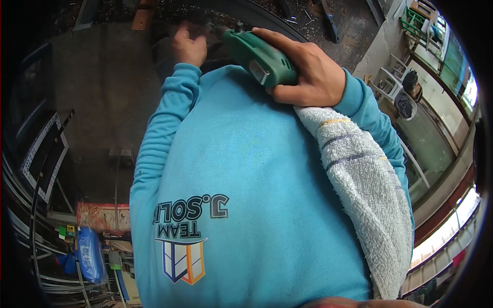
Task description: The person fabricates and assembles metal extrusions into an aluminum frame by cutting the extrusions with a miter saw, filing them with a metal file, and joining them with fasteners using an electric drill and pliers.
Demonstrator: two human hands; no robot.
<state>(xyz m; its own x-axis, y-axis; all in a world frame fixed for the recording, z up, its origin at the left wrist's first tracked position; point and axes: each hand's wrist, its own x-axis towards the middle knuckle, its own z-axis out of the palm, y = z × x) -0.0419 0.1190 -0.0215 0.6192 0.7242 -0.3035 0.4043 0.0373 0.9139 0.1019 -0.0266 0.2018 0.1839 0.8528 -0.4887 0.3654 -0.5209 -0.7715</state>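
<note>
A green power tool (261, 55) with vent slots and a dark knob at its far end is in front of my chest. My right hand (313, 77) is closed around its near end, with the thumb underneath and the fingers over the top. My left hand (190, 49) is close to the tool's far end, its fingers curled. A dark, blurred part lies by those fingertips, and I cannot make out what they hold. Below my right wrist a white towel (359, 179) hangs down along the blue shirt (257, 169).
A blue-handled tool (333, 28) lies on the dark, littered work surface at the top, near small metal pieces. White plastic chairs (393, 84) stand at the right. To the left are a framed panel (46, 156), a red beam (102, 215) and a blue wrapped bundle (91, 254).
</note>
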